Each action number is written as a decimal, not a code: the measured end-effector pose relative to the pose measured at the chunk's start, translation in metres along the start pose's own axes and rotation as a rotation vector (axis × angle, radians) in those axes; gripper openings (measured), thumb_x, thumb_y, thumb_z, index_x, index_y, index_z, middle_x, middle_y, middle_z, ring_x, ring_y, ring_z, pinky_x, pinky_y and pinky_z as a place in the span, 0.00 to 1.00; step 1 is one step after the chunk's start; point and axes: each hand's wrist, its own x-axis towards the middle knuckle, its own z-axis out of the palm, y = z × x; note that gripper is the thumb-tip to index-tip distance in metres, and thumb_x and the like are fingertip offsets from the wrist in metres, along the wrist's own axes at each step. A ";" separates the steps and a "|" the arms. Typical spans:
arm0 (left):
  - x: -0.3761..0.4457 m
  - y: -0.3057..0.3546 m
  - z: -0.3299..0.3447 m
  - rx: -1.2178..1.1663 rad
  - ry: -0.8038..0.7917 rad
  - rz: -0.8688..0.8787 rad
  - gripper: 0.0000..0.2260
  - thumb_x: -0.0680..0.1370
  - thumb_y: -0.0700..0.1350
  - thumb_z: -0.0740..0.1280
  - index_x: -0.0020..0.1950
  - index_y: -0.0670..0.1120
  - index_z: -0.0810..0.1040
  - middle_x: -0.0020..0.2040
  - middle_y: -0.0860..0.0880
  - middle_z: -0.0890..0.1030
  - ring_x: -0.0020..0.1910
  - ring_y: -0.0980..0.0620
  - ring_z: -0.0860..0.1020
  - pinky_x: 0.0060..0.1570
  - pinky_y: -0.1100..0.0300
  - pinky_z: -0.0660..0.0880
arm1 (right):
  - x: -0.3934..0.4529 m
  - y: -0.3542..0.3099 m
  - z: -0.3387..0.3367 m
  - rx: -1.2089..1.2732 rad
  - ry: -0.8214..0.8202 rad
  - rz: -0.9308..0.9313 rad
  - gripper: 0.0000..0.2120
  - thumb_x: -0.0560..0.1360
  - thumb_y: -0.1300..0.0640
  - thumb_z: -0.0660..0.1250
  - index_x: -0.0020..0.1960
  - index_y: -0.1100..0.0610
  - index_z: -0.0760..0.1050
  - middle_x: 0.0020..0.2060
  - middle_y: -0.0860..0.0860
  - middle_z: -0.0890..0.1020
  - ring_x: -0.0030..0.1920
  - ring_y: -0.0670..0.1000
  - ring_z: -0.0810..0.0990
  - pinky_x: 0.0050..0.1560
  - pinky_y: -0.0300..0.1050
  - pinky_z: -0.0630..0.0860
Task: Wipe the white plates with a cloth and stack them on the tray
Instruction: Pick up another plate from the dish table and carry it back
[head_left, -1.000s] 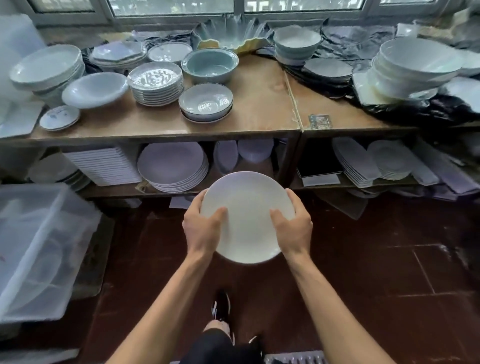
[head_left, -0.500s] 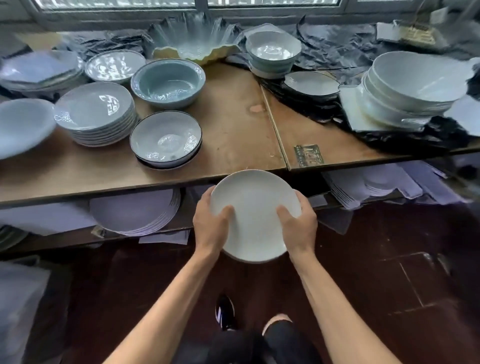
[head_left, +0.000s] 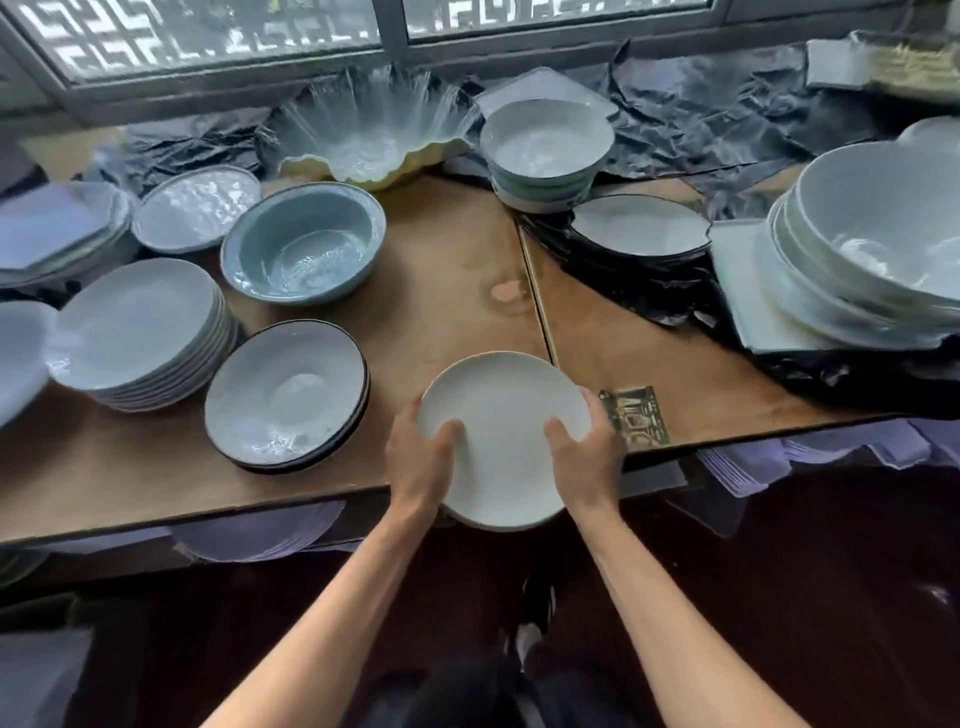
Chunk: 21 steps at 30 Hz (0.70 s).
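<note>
Plate handling, left to right. Left hand (head_left: 418, 457) grips the left rim of the one round white glazed ceramic plate (head_left: 504, 436), thumb curled onto the upper face, fingers hidden under it. Right hand (head_left: 587, 457) grips the opposite rim the same way. The plate is held in the air, level, over the front edge of the brown wooden desk (head_left: 452, 270).

Judgement: rigid, moderately heavy, smooth glaze likely slippery, chips or shatters if dropped. Opposed rim grips suit it best; one hand must stay clamped while the other wipes.

Count: one plate in hand; two hands on it; no cloth and no tray visible. One stack of pale plates (head_left: 140, 332) sits at desk left, exact number unclear.
</note>
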 end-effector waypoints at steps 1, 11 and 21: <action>0.011 0.002 0.008 -0.011 0.009 -0.021 0.27 0.68 0.52 0.67 0.68 0.57 0.76 0.58 0.53 0.81 0.57 0.50 0.79 0.59 0.45 0.77 | 0.015 -0.001 0.002 -0.025 -0.012 0.001 0.23 0.73 0.54 0.67 0.67 0.42 0.71 0.49 0.36 0.77 0.49 0.32 0.76 0.36 0.26 0.71; 0.107 0.009 0.052 -0.088 0.105 -0.094 0.25 0.68 0.53 0.69 0.66 0.61 0.76 0.49 0.66 0.82 0.46 0.69 0.78 0.41 0.62 0.74 | 0.133 0.003 0.048 -0.109 -0.122 -0.024 0.19 0.75 0.54 0.66 0.65 0.43 0.71 0.52 0.41 0.80 0.52 0.41 0.78 0.45 0.37 0.75; 0.181 -0.020 0.076 -0.025 0.094 -0.076 0.22 0.72 0.45 0.70 0.66 0.56 0.77 0.58 0.55 0.82 0.56 0.52 0.79 0.58 0.51 0.77 | 0.187 0.034 0.096 -0.115 -0.083 0.029 0.21 0.77 0.57 0.67 0.68 0.45 0.72 0.50 0.36 0.79 0.50 0.30 0.76 0.41 0.24 0.71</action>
